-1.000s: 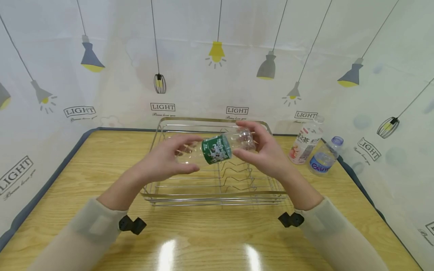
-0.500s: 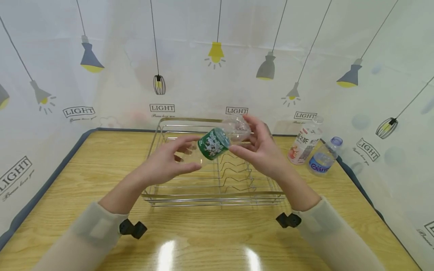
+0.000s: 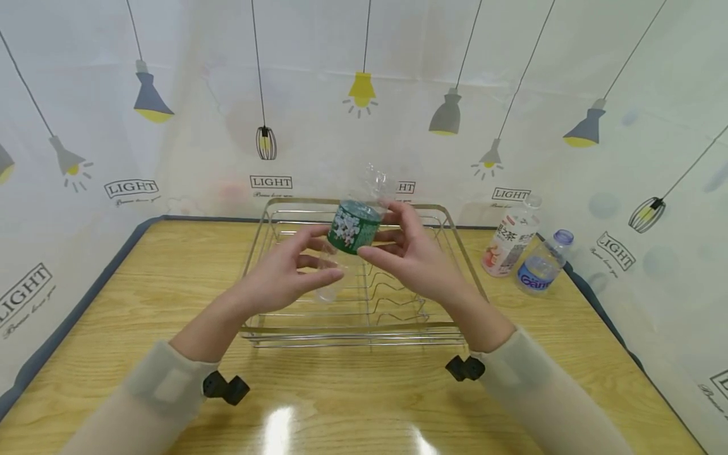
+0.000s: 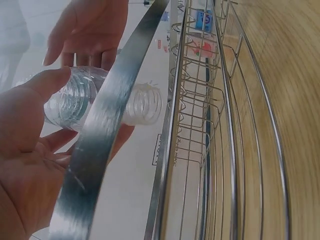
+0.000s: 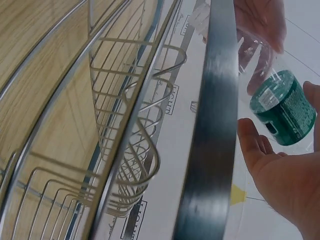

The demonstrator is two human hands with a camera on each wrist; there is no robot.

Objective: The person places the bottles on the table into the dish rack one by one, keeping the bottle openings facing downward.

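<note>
In the head view, a clear plastic bottle (image 3: 355, 227) with a green, flower-printed label is held above the wire dish rack. It is tilted, base up and to the right, mouth down. My left hand (image 3: 284, 268) holds it around the clear part below the label, thumb in front and fingers behind. My right hand (image 3: 418, 256) grips it at the label, from the right side. The left wrist view shows the uncapped-looking bottle neck (image 4: 144, 104) past the rack's rim (image 4: 95, 140). From the right wrist, the green label (image 5: 287, 107) shows near my right palm.
The dish rack (image 3: 364, 328) stands on the wooden table (image 3: 341, 392). At the right stand a white-and-pink bottle (image 3: 509, 246) and a clear bottle (image 3: 537, 272) with a blue label. A lamp-printed curtain (image 3: 318, 107) closes off the back and sides.
The bottle has turned from nearly level to steeply tilted, its base rising and its neck swinging down. My right hand has moved left, from the base end to the label.
</note>
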